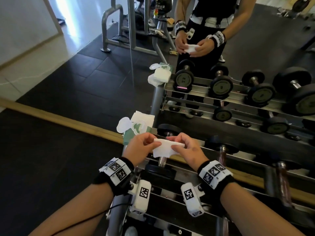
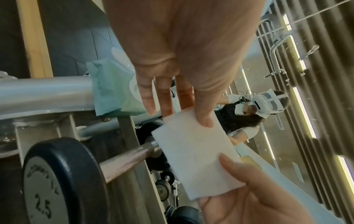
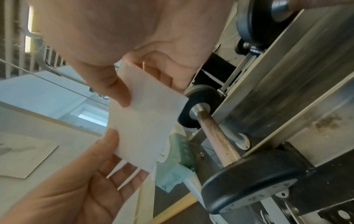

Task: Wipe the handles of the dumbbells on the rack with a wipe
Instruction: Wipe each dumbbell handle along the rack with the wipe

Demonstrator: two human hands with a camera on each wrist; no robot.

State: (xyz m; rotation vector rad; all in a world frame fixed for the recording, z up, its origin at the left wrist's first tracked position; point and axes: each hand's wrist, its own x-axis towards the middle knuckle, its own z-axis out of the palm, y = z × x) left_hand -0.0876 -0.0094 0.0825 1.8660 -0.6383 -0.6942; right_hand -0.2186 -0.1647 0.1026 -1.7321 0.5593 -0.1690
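Open air above the nearest dumbbell handle [image 1: 162, 160], flanked by its black plates [image 1: 160, 171]; wipes pack [image 1: 136, 130] just left.

Left hand [image 1: 139, 149] & right hand [image 1: 187, 149] pinch folded white wipe [image 1: 167, 148] above dumbbell [image 1: 162, 160] on rack [image 1: 187, 176].

wipe [image 1: 167, 147] between left hand [image 1: 139, 149] and right hand [image 1: 189, 150] | above dumbbell [image 1: 162, 166] on rack [image 1: 190, 178] | wipe pack [image 1: 136, 128] left-behind

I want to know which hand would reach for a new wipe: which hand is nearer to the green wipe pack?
Left. The left hand is right beside the green wipe pack; the right hand is farther away, across the wipe both hands pinch.
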